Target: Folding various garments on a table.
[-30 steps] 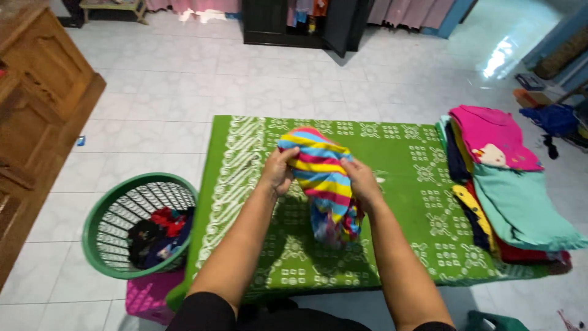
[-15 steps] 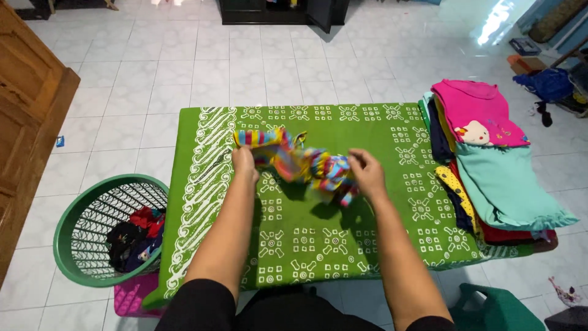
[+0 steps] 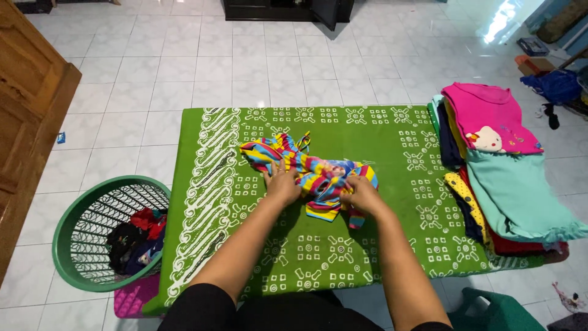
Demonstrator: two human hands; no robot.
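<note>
A person leans over a table [image 3: 392,257] with a green cloth that has white patterns on it. In the middle of the table lies a small striped garment [image 3: 306,167] with many bright colours, all crumpled up. Both hands are on it.

The left hand [image 3: 283,186] rests on the near left part of the garment, with the fingers bent and pressing down on the cloth. The right hand [image 3: 362,195] is on the near right part, just beside a striped edge. The grip of each hand looks narrow, with fingers curled into the fabric, but I cannot tell if they pinch it or only press it flat.

On the right side of the table sits a pile of folded clothes [image 3: 490,171]. A pink shirt is on top at the far end and a light teal one lies nearer.

On the floor to the left stands a green laundry basket [image 3: 67,236] with some dark and red clothes inside. The floor [image 3: 184,67] has white tiles.
</note>
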